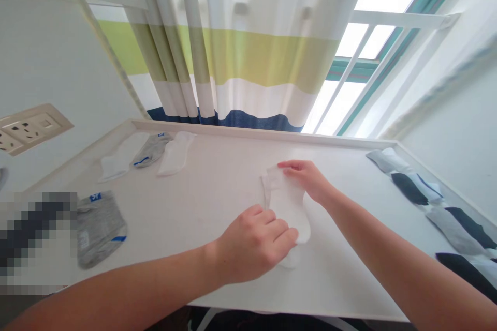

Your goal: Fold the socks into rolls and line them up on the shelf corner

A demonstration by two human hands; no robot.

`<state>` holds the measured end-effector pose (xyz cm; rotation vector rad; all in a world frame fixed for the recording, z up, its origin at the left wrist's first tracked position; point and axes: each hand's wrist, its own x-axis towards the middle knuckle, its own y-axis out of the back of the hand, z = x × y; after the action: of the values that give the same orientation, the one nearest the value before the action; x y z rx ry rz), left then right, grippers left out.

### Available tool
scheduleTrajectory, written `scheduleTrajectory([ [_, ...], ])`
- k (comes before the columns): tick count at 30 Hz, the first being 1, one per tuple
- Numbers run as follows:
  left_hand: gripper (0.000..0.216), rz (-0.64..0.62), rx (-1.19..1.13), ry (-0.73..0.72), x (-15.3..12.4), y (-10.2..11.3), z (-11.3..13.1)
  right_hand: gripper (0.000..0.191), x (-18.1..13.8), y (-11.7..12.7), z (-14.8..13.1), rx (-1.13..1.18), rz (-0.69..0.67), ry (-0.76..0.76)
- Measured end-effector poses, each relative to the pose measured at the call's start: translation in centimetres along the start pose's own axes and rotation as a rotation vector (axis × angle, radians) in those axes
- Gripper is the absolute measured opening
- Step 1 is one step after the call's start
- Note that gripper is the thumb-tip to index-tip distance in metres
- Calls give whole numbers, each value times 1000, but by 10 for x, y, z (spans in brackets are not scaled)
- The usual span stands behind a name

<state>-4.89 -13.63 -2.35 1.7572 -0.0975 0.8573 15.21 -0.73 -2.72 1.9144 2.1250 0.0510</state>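
Observation:
A white sock [289, 204] lies flat in the middle of the white table [217, 181]. My left hand [254, 240] rests on the sock's near end with its fingers curled down onto the fabric. At the sock's far end my right hand [306, 178] presses with fingers held together and stretched flat along the cuff. A second white layer shows under the sock's left edge and below my left hand.
Two white socks [176, 152] and a grey one [151, 149] lie at the back left. A grey sock [99, 227] lies at the near left beside a blurred patch. A row of grey, dark and white socks [438, 207] runs along the right edge. Curtain and window stand behind.

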Motion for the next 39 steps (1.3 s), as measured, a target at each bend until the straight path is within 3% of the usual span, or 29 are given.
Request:
scheduleTrajectory([
  [6,17,-50,7,-32,10,-4,24,36,-7,-2,20,-6,-67,9],
  [15,19,-104,50,17,6,-10,19,40,2,-11,27,-110,-71,79],
  [21,19,-117,39,20,1,-12,17,40,4,-12,33,-333,-61,124],
  [29,19,-137,27,11,-5,-16,18,30,12,-8,34,-623,-105,315],
  [39,16,-160,14,-4,-10,-23,21,39,13,10,29,-947,-148,400],
])
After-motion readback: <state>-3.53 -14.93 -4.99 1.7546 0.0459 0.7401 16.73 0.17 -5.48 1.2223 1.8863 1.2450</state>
